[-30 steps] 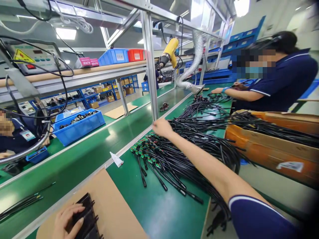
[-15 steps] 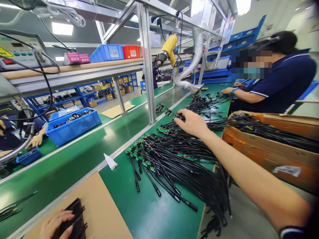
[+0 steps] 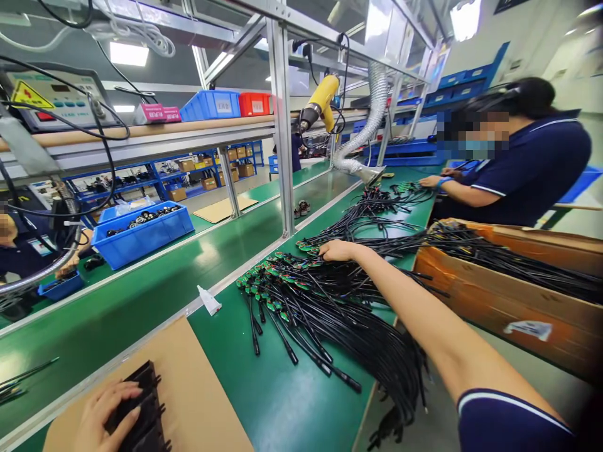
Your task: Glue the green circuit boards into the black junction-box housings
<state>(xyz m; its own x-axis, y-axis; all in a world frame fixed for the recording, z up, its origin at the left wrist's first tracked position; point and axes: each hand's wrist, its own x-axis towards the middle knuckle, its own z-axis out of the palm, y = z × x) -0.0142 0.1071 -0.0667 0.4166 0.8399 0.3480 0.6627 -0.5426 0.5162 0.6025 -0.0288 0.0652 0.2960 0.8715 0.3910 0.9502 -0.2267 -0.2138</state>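
Observation:
My left hand lies over a black plastic part with ridges and small side tabs, thumb and fingers gripping it on a brown cardboard sheet. Farther right, my right hand reaches down to a pile of black cables that end in small green circuit boards. Its fingers are bent and closed at the upper edge of the pile. Whatever they pinch is hidden among the boards and wires.
A white tube lies by the metal rail. At right stands a cardboard box full of cables. A blue bin of dark parts sits across the belt. Above hang a yellow heat gun and a duct; a co-worker sits beyond.
My right hand has come down and slightly left onto the cable pile; a dark green-and-black item seen at its fingers is no longer visible. My left hand stays on the black plastic part.

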